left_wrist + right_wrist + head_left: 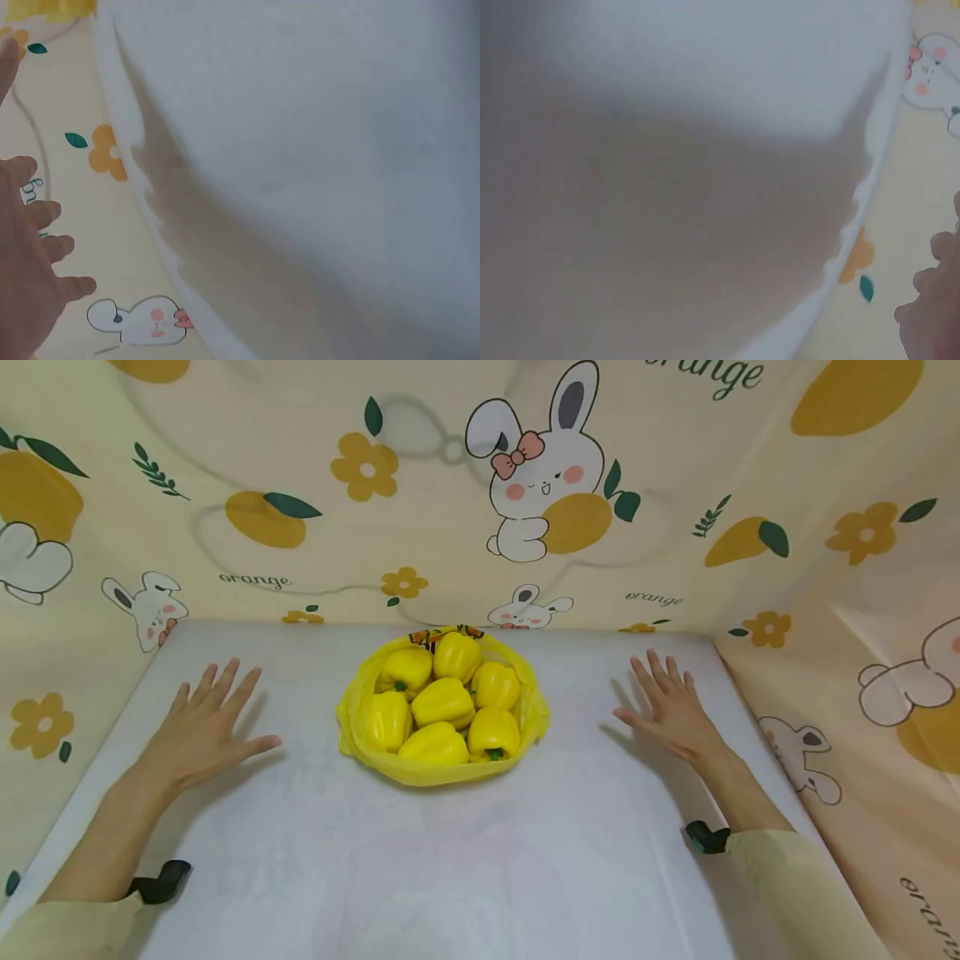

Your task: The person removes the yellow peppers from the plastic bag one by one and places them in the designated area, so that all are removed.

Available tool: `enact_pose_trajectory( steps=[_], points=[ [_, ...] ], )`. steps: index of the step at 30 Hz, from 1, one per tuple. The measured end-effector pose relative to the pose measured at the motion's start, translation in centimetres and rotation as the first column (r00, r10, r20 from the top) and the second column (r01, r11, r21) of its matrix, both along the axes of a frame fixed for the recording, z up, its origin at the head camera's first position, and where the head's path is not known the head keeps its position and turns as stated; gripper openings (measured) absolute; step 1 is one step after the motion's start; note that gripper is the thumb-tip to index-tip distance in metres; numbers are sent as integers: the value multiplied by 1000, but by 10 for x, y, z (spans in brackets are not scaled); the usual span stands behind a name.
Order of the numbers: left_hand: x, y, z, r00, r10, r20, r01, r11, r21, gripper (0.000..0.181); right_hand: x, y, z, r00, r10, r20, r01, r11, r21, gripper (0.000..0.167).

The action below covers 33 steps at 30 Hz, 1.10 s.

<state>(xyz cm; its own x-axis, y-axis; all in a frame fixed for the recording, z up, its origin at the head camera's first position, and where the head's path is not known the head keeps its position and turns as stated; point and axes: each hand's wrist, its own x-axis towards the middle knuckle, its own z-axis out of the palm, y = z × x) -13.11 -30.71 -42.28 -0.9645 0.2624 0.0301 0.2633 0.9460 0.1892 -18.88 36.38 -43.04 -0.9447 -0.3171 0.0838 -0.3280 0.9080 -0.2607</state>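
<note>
In the head view, several yellow bell peppers [442, 702] lie together inside a yellow plastic bag [420, 774], whose mouth is spread wide and rolled down around them. To the left of the bag, my left hand [202, 731] is held over the table with its fingers straight and spread. My right hand [671, 710] hovers to the right of the bag in the same way, fingers apart. Neither hand touches anything. A bit of the yellow bag [49, 9] shows at the top left corner of the left wrist view.
The white tabletop [450, 868] carries the bag near its back edge. Behind it and along both sides hangs a cream cloth [420, 535] printed with rabbits, oranges and flowers. A dark strap piece [161, 882] sits at the left wrist, another dark piece [707, 837] at the right.
</note>
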Motion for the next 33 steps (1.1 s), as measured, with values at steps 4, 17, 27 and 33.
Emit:
enact_pose_trajectory(
  steps=[4,17,27,33],
  points=[
    [-5,9,2,999,-38,-27,39,999,24,106,-6,-11,1,1000,18,-11,-18,1000,6,91],
    [-16,29,5,997,-25,68,14,988,157,107,-9,-45,13,993,97,-71,-103,992,-78,92],
    [-25,48,7,996,-65,63,47,967,249,107,-7,-70,17,990,130,-63,-139,973,-183,87],
    [-32,57,7,993,-85,80,56,948,313,108,-5,-85,23,986,146,-80,-160,962,-223,84]
  ],
)
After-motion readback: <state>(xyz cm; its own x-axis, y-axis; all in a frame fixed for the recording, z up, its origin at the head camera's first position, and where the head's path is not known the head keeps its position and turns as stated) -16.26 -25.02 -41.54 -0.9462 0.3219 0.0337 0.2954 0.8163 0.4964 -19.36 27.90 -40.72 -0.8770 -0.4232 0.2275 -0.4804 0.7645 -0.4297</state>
